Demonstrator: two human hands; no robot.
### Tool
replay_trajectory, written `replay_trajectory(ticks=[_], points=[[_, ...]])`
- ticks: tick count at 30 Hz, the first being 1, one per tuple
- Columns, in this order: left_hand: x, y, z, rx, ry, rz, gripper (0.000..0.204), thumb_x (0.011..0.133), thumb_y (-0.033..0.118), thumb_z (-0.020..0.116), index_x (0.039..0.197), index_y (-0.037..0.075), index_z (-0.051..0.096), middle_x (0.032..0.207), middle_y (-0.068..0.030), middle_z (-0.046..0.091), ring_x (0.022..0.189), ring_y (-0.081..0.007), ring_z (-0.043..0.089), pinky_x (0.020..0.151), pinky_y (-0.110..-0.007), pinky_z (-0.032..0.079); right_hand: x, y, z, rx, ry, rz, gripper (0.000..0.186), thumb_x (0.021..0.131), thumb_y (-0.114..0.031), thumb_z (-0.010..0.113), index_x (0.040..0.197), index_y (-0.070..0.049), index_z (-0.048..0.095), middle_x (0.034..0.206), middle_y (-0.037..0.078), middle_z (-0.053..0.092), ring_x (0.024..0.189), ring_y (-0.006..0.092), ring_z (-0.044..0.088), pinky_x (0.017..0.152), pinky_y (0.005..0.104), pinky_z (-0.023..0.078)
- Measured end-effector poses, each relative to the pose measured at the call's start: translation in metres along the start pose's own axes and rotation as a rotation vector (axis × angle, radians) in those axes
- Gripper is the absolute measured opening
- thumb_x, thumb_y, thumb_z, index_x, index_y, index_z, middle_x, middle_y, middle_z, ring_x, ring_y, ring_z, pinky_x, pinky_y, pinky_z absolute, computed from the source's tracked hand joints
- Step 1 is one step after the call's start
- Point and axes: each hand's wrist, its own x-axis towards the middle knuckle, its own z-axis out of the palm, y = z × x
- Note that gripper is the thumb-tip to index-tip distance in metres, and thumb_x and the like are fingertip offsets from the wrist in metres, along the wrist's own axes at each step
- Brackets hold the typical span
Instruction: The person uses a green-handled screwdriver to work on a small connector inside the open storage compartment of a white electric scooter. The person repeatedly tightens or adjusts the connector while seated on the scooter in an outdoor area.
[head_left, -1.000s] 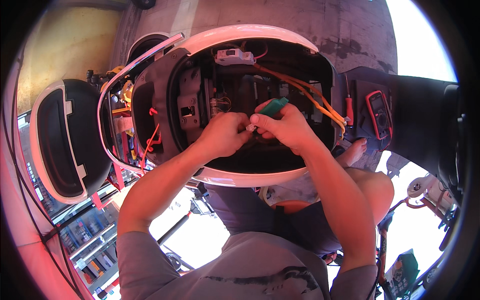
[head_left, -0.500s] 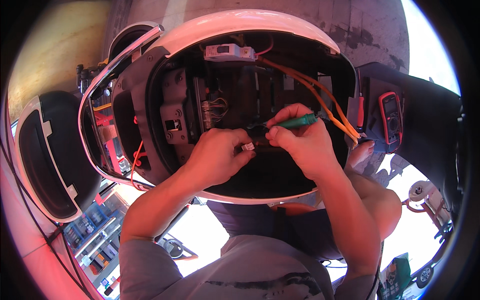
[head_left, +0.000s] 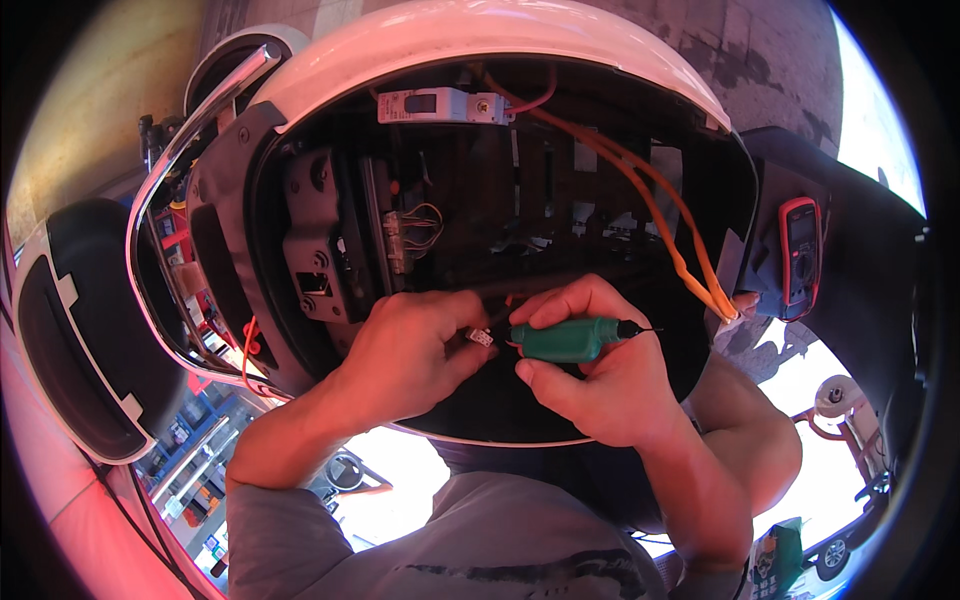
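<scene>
My left hand (head_left: 410, 345) is closed, its thumb and forefinger pinching a small white wire connector (head_left: 481, 338) whose face with small openings is turned to the right. My right hand (head_left: 605, 370) grips a thick green plastic tool (head_left: 565, 340) between thumb and fingers; its exact kind cannot be made out. A black end with a thin dark wire or pin sticks out on its right. The tool's left end is close to the connector, with a small gap between them. Both hands are over the near part of an open compartment under a white rounded body shell (head_left: 480, 35).
A grey breaker switch (head_left: 440, 106) sits along the far rim. Orange cables (head_left: 640, 180) run down the right side. Thin wires enter a connector block (head_left: 396, 240) on the left. A red multimeter (head_left: 800, 255) lies on a dark surface at right. A chrome rail (head_left: 135, 250) curves at left.
The green tool has turned from a slant to lying flat, its broad side showing. Both hands have come nearer to me, and the view has shifted closer over the compartment.
</scene>
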Motion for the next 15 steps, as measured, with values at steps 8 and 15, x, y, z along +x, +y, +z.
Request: replay_trajectory(ticks=[8,15], points=[[-0.0007,0.0022,-0.0011,0.013,0.03,0.043,0.02,0.079,0.006,0.08,0.09,0.001,0.065,0.082,-0.0171,0.069,0.072,-0.0366,0.07,0.06,-0.041,0.054,0.0021,0.0006,-0.0014,-0.091,-0.048,-0.132,0.034,0.075,0.008,0.076,0.102,-0.002,0.057,0.113,0.014,0.066,0.102,0.0154,0.065,0.091,0.0309,0.053],[-0.0015,-0.0007,-0.0013,0.031,0.033,0.068,0.019,0.079,0.001,0.081,0.092,-0.001,0.068,0.077,-0.0123,0.069,0.067,-0.0217,0.071,0.057,-0.031,0.053,0.0017,0.0031,0.002,-0.017,-0.033,-0.107,0.03,0.078,0.003,0.077,0.103,-0.002,0.061,0.108,0.008,0.067,0.1,0.0133,0.064,0.089,0.0288,0.051]])
